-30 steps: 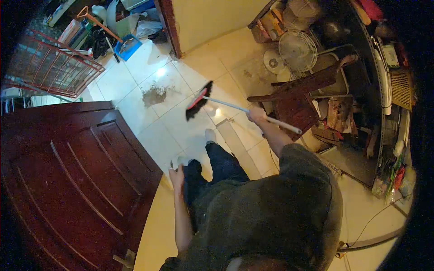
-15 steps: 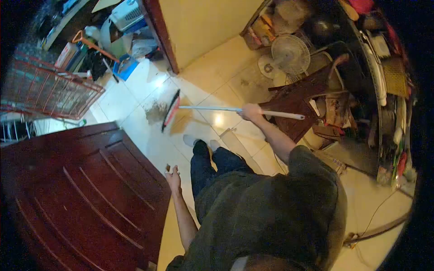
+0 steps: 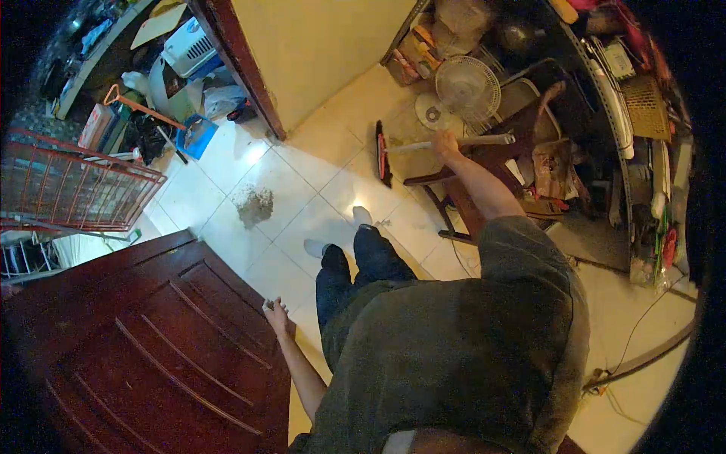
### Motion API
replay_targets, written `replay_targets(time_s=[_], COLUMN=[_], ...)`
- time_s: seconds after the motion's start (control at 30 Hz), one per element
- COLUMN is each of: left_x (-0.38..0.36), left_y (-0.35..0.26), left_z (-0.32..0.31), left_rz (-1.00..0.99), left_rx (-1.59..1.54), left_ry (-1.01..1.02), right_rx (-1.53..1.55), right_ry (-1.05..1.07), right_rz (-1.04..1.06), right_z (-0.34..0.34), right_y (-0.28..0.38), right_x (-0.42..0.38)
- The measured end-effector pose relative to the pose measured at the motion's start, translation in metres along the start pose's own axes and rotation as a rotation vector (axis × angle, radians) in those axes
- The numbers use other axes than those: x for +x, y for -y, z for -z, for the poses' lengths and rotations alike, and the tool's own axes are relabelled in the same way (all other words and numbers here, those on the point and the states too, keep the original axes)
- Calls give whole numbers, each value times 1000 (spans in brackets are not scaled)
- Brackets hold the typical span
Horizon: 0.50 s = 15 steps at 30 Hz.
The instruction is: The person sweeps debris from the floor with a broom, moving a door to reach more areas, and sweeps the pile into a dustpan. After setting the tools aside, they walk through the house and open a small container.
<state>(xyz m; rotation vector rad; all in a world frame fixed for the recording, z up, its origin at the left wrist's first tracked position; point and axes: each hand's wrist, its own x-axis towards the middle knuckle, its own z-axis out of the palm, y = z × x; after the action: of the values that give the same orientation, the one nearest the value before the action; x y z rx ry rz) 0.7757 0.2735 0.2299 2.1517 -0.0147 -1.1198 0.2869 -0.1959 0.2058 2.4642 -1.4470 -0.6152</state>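
My right hand (image 3: 446, 144) is wrapped round the pale handle of a broom (image 3: 383, 155). The dark and red broom head is near the floor, left of my right hand and in front of my feet. My left hand (image 3: 278, 312) hangs beside the dark red door, its fingers bent round something small that I cannot make out. A heap of dirt (image 3: 255, 206) lies on the floor tiles, ahead and to the left of my feet.
A dark red door (image 3: 166, 340) fills the lower left, with a red metal rack (image 3: 83, 185) above it. A blue dustpan (image 3: 198, 138) stands at the upper left. On the right are a fan (image 3: 467, 87), a wooden chair (image 3: 484, 200) and crowded shelves.
My right hand has carried the broom rightward and up, away from the dirt heap. My right foot has stepped forward. My left hand has shifted slightly left and down.
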Motion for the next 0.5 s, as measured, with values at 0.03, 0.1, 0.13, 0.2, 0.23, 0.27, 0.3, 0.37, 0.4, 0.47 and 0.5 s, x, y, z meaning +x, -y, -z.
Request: replay_targets(time_s=[0.03, 0.1, 0.13, 0.2, 0.23, 0.27, 0.3, 0.37, 0.4, 0.47, 0.5], left_x=[-7, -12, -9, -11, -16, -21, -27, -36, -39, -59, -67], left_y=[6, 30, 57, 71, 70, 69, 68, 62, 58, 27, 14], left_z=[-2, -7, -9, -16, -22, -29, -37, -53, -59, -72, -81], left_rz=[8, 22, 48, 76, 159, 242, 264, 266, 264, 256, 250], left_rx=[-34, -72, -96, -113, -72, -33, -24, -24, -19, -67, -104], left_ry=[-4, -18, -17, -22, 21, 64, 66, 43, 27, -26, -60], right_rx=[1, 1, 5, 14, 17, 18, 21, 163, 322, 395, 311], right_ry=[-7, -22, -24, -29, -31, -36, -36, -323, -118, 89, 84], right_rz=[14, 45, 61, 82, 92, 103, 112, 94, 39, 58, 128], right_z=[-9, -24, -31, -43, -51, -62, -72, -93, -116, -80, -22], right_y=[2, 11, 25, 46, 48, 43, 52, 84, 115, 156, 160], right_x=[12, 29, 43, 74, 81, 86, 97, 132, 158, 183, 167])
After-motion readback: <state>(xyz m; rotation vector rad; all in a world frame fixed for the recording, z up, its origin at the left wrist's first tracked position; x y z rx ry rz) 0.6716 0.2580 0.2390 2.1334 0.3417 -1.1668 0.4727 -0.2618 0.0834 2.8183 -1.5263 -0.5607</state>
